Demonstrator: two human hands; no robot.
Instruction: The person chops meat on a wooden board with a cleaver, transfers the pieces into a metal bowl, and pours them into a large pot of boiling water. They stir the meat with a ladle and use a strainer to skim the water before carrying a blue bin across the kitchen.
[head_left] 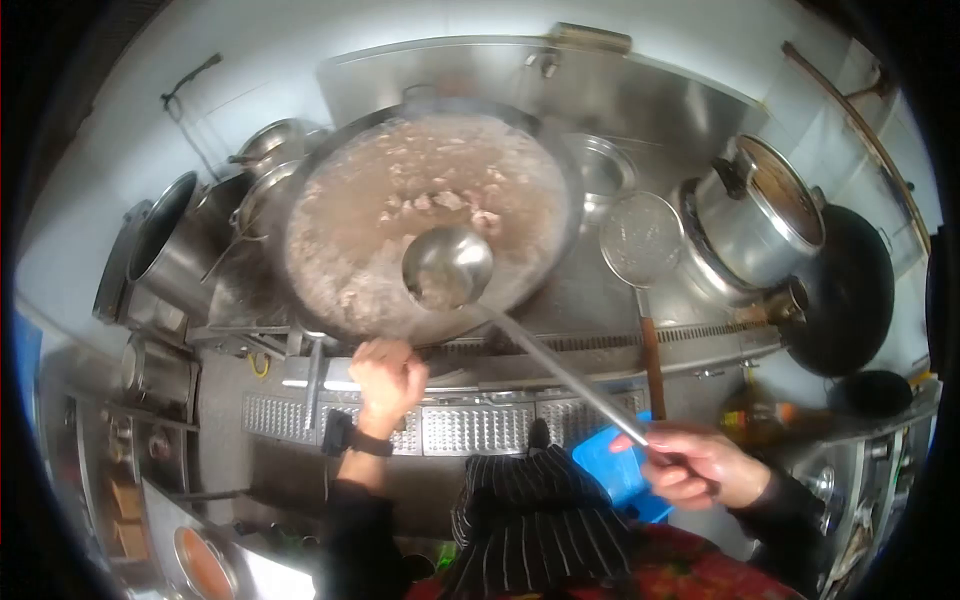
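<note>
Stainless steel covers the whole cooking line, from the dull grey splashback down to the ribbed front panel of the counter (pixel 480 425), a finish that suits a place where heat and spatter are constant.

Largest on it is the wok (pixel 425 215), a wide round pan of dark metal set in the middle of the range and filled nearly to its rim with a cloudy, pale brown broth holding lumps of meat. Right of the wok, a lidded steel pot (pixel 760 215) leans tilted against a black pan (pixel 850 290). Left of the wok stand 2 or more deep steel pots (pixel 165 245). Just right of the wok a round wire skimmer (pixel 641 240) lies with its wooden handle pointing toward the person, ready to grab.

A ladle (pixel 447 267), polished and deep-bowled, hangs over the near side of the wok on a long thin shaft, keeping the fingers far from the heat. The right hand (pixel 695 467) is closed around the shaft's end. The left hand (pixel 388 378) is clenched at the wok's near rim, seemingly gripping something there, though I cannot tell what; a black watch (pixel 340 435) sits at that wrist.
</note>
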